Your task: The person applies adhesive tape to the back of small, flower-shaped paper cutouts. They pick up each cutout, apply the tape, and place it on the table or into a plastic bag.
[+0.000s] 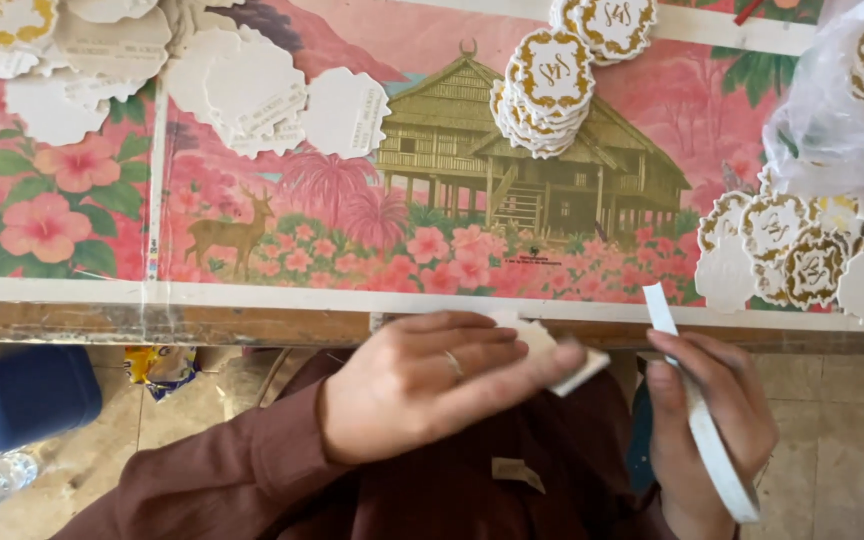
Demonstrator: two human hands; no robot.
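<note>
Head view shows my left hand (422,385) pinching a small white scalloped card tag (562,360) below the table edge (252,322), my right hand (712,425) gripping a white tape strip (702,420). I judge it midway: a gold-edged tag stack (544,92) done, blank white tags (242,95) left.

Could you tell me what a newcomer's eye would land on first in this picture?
Probably the bright pink table covering with its painted stilt house, deer and flowers, filling the upper half. On it sit gold-edged scalloped tags, a neat stack at top centre and a loose spread at right. Below the table edge, the left hand pinches a small white card while the right hand holds a white strip.
</note>
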